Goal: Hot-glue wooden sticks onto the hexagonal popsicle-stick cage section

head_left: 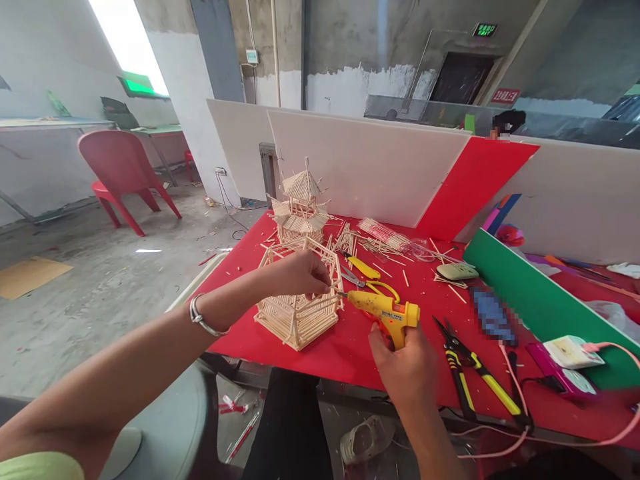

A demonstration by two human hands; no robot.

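My right hand (407, 363) is wrapped round a yellow hot glue gun (385, 312), its nozzle pointing left. Close to that nozzle, my left hand (305, 272) pinches a thin wooden stick, mostly hidden by the fingers. Below and around the left hand stands an open six-sided frame (299, 337) built of pale wooden sticks, with a slatted floor and upright posts. Whether the nozzle touches the stick or the frame I cannot tell. Behind the frame is a tiered stick pagoda (301, 217) with a pointed roof.
On the red table (350, 360) lie scissors (383, 288), a yellow-handled cutter (364, 267), black-and-yellow pliers (480, 373) and bundled sticks (384, 235). To the right are a green board (545, 307), a pink power strip (563, 380) and a trailing cord. White panels (360, 167) border the back.
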